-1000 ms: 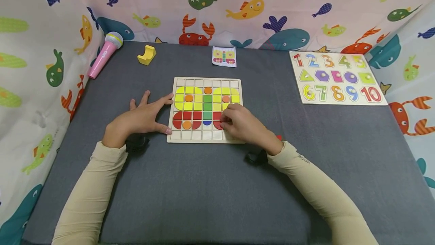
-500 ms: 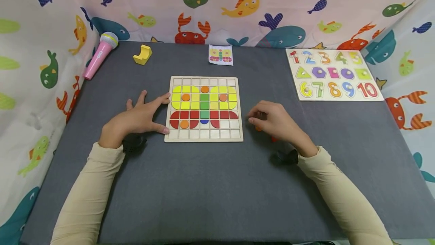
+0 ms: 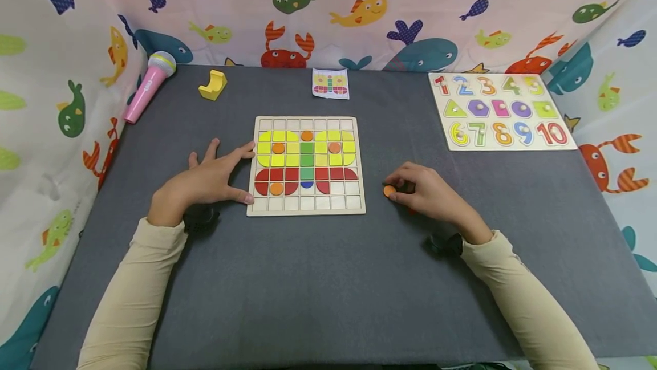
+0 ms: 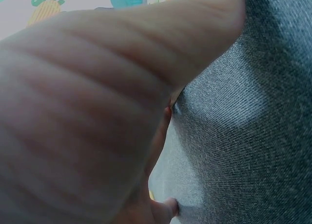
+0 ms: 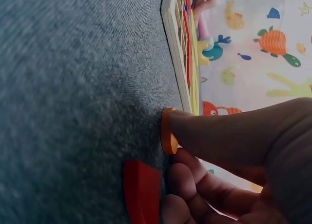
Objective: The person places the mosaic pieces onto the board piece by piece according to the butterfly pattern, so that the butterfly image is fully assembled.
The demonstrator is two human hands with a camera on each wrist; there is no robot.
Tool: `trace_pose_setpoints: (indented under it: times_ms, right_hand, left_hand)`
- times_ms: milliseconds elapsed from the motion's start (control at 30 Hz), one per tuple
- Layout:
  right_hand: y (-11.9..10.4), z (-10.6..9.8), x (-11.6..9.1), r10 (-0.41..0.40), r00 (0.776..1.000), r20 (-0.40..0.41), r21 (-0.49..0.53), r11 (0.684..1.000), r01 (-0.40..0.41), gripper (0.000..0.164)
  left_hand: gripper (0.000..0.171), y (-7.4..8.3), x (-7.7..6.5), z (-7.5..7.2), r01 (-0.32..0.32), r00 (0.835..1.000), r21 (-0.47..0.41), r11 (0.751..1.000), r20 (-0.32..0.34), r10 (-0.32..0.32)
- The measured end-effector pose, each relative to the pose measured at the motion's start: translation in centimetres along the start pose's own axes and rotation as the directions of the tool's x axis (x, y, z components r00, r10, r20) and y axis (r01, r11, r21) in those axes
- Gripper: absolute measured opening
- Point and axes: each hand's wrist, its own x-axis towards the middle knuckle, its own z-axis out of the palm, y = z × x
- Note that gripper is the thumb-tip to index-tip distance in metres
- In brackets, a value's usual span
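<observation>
A wooden grid board [image 3: 307, 206] lies on the grey cloth, its cells partly filled with yellow, red, green, orange and blue pieces in a butterfly pattern. My left hand [image 3: 202, 182] rests at the board's left edge, fingers spread, thumb and a fingertip touching the frame. To the right of the board, my right hand [image 3: 428, 193] pinches an orange round piece [image 3: 389, 190] between thumb and fingers, close over the cloth. In the right wrist view a red piece [image 5: 141, 190] lies beside those fingers; the hand mostly hides it in the head view.
A small pattern card [image 3: 330, 84] lies behind the board. A number puzzle board [image 3: 503, 110] is at the back right. A yellow block [image 3: 213, 85] and a pink toy microphone [image 3: 150, 87] lie at the back left. A fish-patterned curtain [image 3: 328, 11] borders the table.
My right hand has left the board's lower right part, where red pieces now show, moved right to the loose pieces and taken hold of the orange round one. The left hand stays put.
</observation>
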Motion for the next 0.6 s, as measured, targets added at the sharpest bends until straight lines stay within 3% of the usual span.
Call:
trace_pose_setpoints:
  times_ms: [367,600]
  right_hand:
    - [0.1,0.0,0.5,-0.023,1.0,-0.019,-0.022,0.999,0.023,0.014]
    - [-0.2,-0.3,1.1,0.062,0.998,-0.032,0.025,0.998,-0.061,0.006]
  left_hand:
    - [0.129,-0.3,0.0,-0.1,0.001,1.0,0.016,1.0,-0.015,0.0]
    - [0.129,-0.4,0.2,0.0,0.006,1.0,0.008,1.0,-0.003,-0.006]
